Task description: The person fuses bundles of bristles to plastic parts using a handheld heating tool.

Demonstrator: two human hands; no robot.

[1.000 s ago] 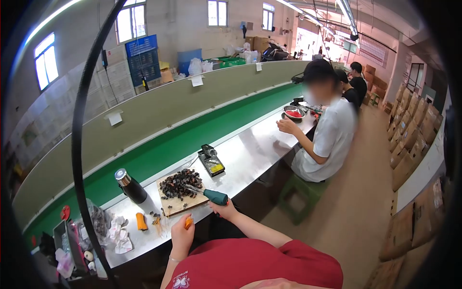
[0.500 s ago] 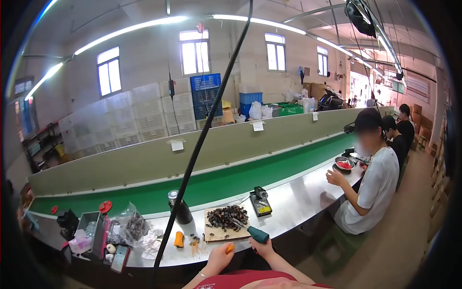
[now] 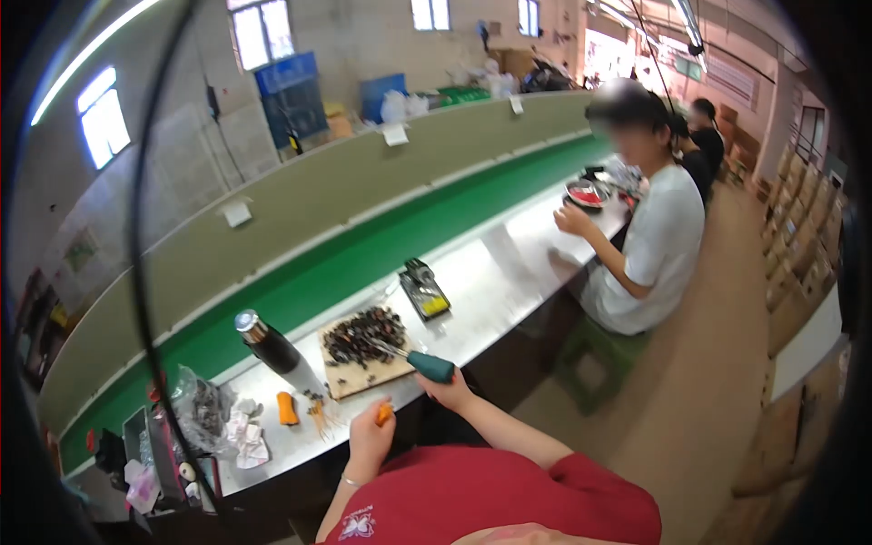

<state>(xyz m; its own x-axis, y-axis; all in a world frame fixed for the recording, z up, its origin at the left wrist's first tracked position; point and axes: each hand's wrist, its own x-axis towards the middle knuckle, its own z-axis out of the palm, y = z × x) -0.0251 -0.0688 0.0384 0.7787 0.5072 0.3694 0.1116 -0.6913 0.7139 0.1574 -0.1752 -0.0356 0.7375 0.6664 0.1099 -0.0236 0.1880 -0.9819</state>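
My left hand (image 3: 371,434) is closed at the table's front edge, with a small orange piece (image 3: 385,414) showing between the fingers. My right hand (image 3: 450,391) grips a green-handled tool (image 3: 431,366), whose metal front end points at the pile of small dark parts (image 3: 363,334). That pile lies on a wooden board (image 3: 347,385). Left of the board are an orange bundle (image 3: 287,409) and several thin wires with dark ends (image 3: 318,416).
A dark flask (image 3: 272,347) stands behind the board. Right of it sits a soldering stand with a yellow pad (image 3: 426,292). Plastic bags (image 3: 202,413) and crumpled tissue (image 3: 245,438) lie left. A person in a light shirt (image 3: 668,232) sits along the bench (image 3: 509,277).
The camera view has turned right and down, shifting the bench leftward in the picture. Both hands keep their holds, and the tool still points at the pile.
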